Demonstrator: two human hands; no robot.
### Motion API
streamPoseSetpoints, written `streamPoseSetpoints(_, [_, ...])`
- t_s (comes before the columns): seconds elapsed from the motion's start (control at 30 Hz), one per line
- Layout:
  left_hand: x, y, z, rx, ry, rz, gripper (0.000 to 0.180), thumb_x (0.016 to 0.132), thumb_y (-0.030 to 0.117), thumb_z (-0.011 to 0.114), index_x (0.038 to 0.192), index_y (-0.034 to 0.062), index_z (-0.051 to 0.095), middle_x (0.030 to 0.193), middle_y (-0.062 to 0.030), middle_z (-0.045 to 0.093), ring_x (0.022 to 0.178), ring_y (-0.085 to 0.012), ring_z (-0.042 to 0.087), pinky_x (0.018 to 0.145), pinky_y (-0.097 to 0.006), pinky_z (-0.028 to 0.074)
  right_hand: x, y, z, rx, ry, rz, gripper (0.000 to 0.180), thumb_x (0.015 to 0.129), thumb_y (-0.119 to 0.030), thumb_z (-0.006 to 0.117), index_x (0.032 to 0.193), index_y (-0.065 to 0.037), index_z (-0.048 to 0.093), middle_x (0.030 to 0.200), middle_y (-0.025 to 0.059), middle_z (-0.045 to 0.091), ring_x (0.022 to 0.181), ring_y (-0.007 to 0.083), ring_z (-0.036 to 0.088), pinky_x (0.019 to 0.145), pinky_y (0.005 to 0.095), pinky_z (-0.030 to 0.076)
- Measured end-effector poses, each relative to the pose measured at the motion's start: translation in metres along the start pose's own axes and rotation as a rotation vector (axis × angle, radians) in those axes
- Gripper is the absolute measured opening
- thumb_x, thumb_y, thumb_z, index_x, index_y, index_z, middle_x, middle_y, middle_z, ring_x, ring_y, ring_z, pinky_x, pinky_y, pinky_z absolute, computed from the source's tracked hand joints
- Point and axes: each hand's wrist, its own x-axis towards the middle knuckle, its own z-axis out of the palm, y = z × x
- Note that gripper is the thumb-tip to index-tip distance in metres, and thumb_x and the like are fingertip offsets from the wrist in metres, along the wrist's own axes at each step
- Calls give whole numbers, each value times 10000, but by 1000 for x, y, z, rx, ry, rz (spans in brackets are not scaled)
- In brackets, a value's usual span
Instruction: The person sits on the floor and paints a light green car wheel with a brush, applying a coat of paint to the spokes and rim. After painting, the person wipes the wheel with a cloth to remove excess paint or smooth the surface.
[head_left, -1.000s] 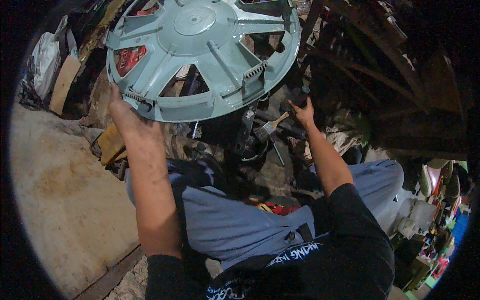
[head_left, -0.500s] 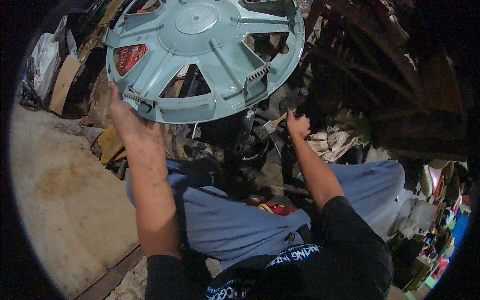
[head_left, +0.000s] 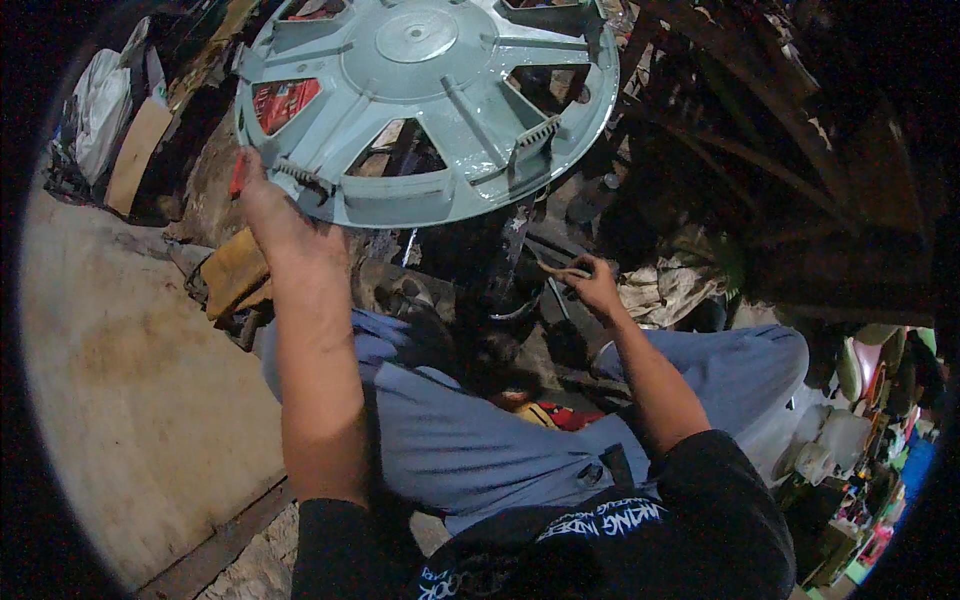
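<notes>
My left hand (head_left: 285, 218) grips the lower left rim of a pale grey-green wheel cover (head_left: 415, 38), holding it up at the top of the view with its slotted, clip-edged side showing. Wet-looking shine lies on its right part. My right hand (head_left: 594, 288) is closed on the light handle of a paintbrush (head_left: 556, 271), below the cover's right side. The brush points left, over or into a dark round pot (head_left: 512, 312); its bristles are lost in the dark, so I cannot tell whether they touch the inside.
My crossed legs in blue-grey trousers (head_left: 480, 430) lie under my arms. A yellow-brown cloth-like piece (head_left: 235, 275) and a pale board (head_left: 140, 380) are on the left. Crumpled pale cloth (head_left: 670, 290) lies beyond my right hand, below dark beams (head_left: 780, 170). Mixed clutter (head_left: 850, 450) fills the far right.
The paintbrush has swung lower toward the dark pot, and its bristles no longer show. My right hand has dropped slightly. The wheel cover sits a little higher and farther right in view.
</notes>
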Motion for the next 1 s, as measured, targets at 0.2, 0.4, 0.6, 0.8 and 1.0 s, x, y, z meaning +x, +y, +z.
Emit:
streamPoseSetpoints(0.2, [-12, 8, 8, -92, -16, -97, 469, 1040, 410, 351, 1259, 47, 551, 1216, -136, 624, 1096, -299, 627, 936, -463, 512, -44, -35, -3, -660, -57, -349, 410, 742, -154, 776, 1107, -10, 659, 935, 222, 688, 897, 363, 678, 783, 423, 530])
streamPoseSetpoints(0.4, [-1, 1, -1, -156, -126, -47, 456, 1044, 411, 337, 1257, 67, 546, 1209, -131, 622, 1082, -303, 631, 930, -465, 513, -57, 15, 10, -48, 365, -152, 362, 803, -227, 785, 1044, 21, 676, 842, 117, 678, 858, 209, 659, 720, 350, 503])
streamPoseSetpoints(0.6, [6, 1, -8, -111, -113, -84, 465, 1044, 427, 336, 1250, 68, 548, 1199, -125, 621, 1066, -303, 634, 925, -465, 516, -62, 55, -4, -128, -453, 550, 438, 896, -297, 687, 1148, 52, 611, 993, 119, 664, 849, 178, 611, 714, 314, 487])
streamPoseSetpoints(0.8, [-1, 2, -7, -166, -67, 0, 469, 1048, 419, 329, 1258, 59, 544, 1208, -134, 616, 1082, -308, 626, 937, -462, 512, -90, -11, 23, -303, 246, -450, 339, 936, -223, 587, 1161, 25, 539, 905, 198, 650, 813, 365, 620, 758, 427, 488])
streamPoseSetpoints(1.0, [2, -1, -2, -174, -120, -6, 466, 1049, 416, 322, 1257, 56, 533, 1224, -146, 607, 1104, -319, 617, 947, -478, 506, -99, -7, 12, -297, 224, -162, 186, 940, -153, 535, 1053, -6, 517, 850, 219, 631, 783, 387, 623, 671, 474, 463])
